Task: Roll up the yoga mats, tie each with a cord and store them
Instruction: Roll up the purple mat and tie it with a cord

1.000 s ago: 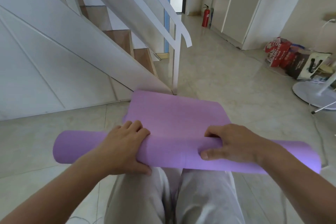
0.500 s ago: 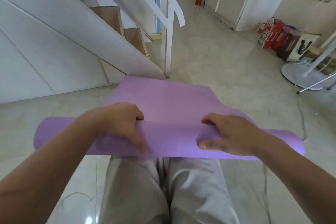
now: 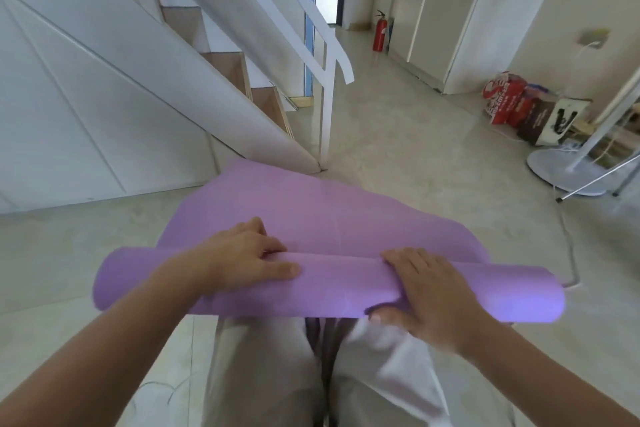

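Purple yoga mat (image 3: 332, 218) lies mostly rolled, its flat tail on the floor.

Staircase (image 3: 225, 97) hems yoga mat (image 3: 311, 211) ahead; floor (image 3: 433, 156) opens rightward.

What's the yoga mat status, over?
Left hand and right hand grip purple foam yoga mat. Partly rolled, rest flat on pale tiled floor. White staircase foot near far edge.
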`<action>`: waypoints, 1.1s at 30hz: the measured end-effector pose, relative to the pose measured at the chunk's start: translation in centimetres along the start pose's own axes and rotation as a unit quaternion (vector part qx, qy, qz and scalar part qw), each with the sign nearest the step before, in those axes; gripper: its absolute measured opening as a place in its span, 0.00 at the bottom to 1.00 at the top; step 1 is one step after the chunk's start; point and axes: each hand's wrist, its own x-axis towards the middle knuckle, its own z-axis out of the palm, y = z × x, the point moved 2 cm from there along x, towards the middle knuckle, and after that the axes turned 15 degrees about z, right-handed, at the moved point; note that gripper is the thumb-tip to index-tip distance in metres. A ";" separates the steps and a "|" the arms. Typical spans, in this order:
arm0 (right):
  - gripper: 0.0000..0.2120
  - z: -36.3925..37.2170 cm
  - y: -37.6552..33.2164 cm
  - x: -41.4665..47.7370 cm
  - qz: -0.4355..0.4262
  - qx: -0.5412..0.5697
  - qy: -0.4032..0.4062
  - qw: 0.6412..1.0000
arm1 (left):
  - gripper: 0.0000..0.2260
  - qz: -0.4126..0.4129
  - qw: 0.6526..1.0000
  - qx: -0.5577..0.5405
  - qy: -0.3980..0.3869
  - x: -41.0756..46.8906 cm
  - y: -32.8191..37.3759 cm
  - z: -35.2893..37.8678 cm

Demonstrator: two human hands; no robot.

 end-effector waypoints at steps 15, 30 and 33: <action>0.48 -5.8 0.0 3.8 -0.012 -0.012 -0.123 0.992 | 0.34 0.040 0.999 0.024 0.012 0.9 2.9 -3.7; 0.36 -2.9 2.0 6.0 0.038 0.078 -0.277 0.957 | 0.41 0.122 0.980 0.141 0.073 0.5 4.6 2.5; 0.53 -2.8 1.4 4.9 -0.009 0.008 -0.132 0.991 | 0.41 0.047 0.995 -0.083 -0.002 2.6 2.4 -0.9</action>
